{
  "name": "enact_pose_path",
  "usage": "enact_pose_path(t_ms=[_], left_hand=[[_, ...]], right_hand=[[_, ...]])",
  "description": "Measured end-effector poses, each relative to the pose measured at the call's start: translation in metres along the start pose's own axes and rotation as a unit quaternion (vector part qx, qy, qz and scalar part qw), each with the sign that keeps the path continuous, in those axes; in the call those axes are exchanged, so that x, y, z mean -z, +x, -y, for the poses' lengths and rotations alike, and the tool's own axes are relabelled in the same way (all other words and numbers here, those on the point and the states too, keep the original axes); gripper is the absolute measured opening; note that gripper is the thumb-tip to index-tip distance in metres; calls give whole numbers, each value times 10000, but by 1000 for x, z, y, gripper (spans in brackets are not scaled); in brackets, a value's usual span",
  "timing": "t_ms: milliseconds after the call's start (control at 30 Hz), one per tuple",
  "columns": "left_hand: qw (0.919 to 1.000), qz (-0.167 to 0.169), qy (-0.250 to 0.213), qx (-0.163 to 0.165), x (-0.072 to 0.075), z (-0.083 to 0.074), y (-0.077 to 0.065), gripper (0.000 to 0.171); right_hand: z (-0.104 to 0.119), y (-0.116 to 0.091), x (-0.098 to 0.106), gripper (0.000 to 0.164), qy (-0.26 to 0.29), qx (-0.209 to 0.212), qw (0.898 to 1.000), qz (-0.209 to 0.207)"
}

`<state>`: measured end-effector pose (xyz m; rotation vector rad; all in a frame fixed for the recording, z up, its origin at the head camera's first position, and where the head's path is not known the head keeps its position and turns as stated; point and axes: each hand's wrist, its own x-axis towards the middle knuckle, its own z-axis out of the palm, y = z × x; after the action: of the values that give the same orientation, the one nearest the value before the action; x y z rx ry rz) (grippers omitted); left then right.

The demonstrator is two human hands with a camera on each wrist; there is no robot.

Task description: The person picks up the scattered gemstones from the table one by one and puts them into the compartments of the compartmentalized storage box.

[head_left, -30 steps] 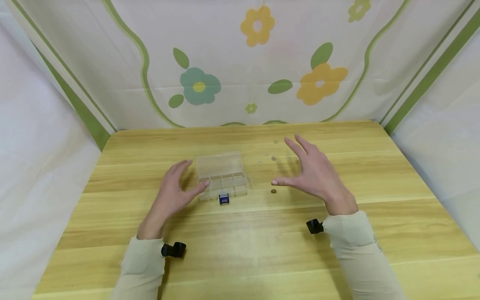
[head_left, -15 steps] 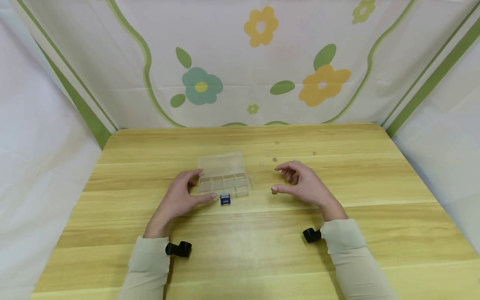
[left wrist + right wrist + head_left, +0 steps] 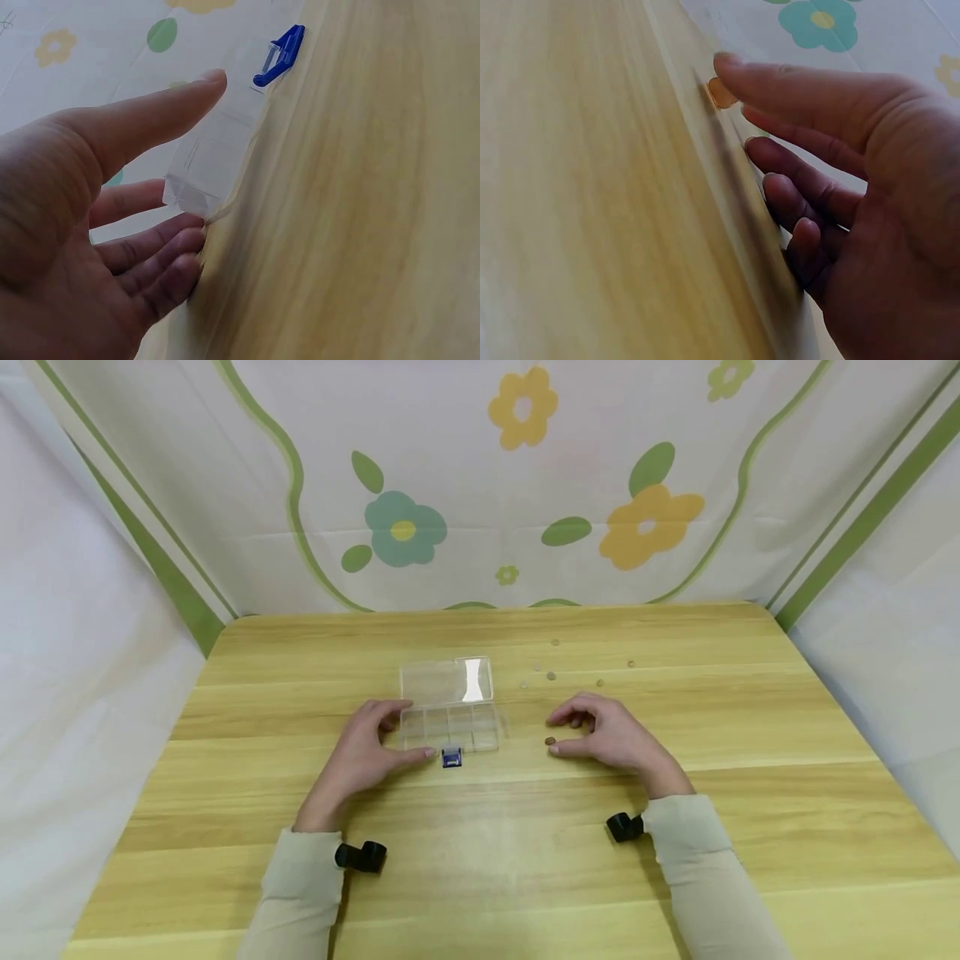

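Right hand [image 3: 603, 735], centre-right: grip parted at brown piece [image 3: 550, 741]; low pinch best. Left hand [image 3: 362, 749], centre-left: around clear box [image 3: 461, 725], hold unclear.

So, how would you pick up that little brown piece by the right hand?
I'd pinch the brown piece by its near and far edges, thumb on one, index finger on the other, coming in from its right. It's small and sits low on the table, so a whole-hand grasp seems unlikely to work. The right hand is on that side, thumb tip close beside it.
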<state>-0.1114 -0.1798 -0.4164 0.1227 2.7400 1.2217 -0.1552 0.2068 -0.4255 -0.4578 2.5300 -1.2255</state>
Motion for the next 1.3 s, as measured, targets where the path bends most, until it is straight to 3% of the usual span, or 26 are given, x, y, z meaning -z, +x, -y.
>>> enact_pose_path(t_ms=[267, 600, 867, 1300], left_hand=[[9994, -12, -339, 2, 3, 3, 2, 83], [9973, 87, -699, -201, 6, 9, 5, 78], [9966, 95, -823, -15, 6, 17, 0, 76], [9924, 259, -1171, 269, 6, 14, 5, 77]], right_hand=[[-3, 2, -2, 17, -206, 166, 9996, -47], [-1, 0, -6, 13, -85, 154, 9995, -251], [-3, -3, -14, 12, 124, 129, 9993, -324], [-2, -3, -19, 16, 344, 1, 9976, -606]])
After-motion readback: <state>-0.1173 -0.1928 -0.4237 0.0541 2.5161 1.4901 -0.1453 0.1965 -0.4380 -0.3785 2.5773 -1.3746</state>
